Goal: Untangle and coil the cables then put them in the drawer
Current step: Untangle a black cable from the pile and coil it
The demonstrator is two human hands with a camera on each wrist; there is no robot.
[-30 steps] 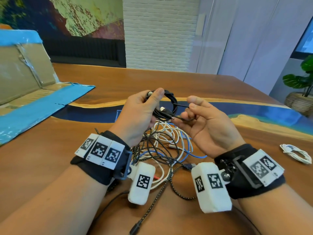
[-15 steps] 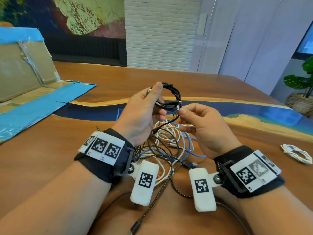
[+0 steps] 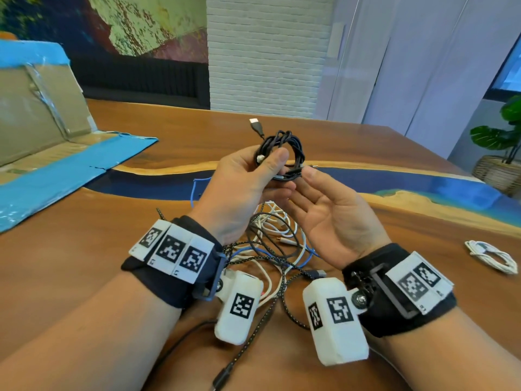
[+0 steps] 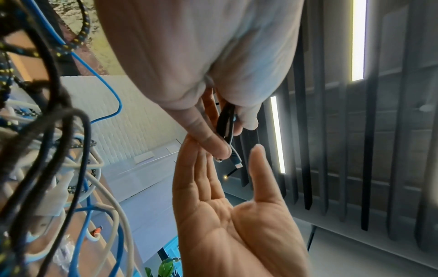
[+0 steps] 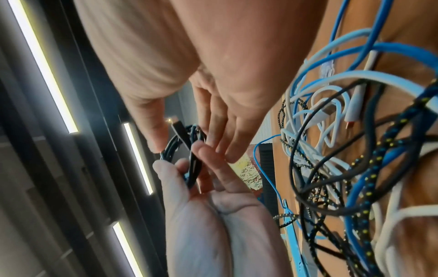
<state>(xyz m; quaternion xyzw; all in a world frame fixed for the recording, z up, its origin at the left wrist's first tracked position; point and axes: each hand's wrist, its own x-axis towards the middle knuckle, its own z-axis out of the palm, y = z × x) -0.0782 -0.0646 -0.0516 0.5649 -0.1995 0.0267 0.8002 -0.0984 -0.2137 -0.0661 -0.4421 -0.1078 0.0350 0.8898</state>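
One round braided blk cable coil (image 3: 284,153)

white brick wall (image 3: 265,52) | wooden table (image 3: 70,263) | potted plant (image 3: 501,148)

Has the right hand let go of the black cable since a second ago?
Yes. The right hand has opened, palm up beside the black coil; the left hand holds it.

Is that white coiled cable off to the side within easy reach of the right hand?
Probably yes. The right hand is open and holds nothing, and only bare table lies between it and the white coiled cable on that same side.
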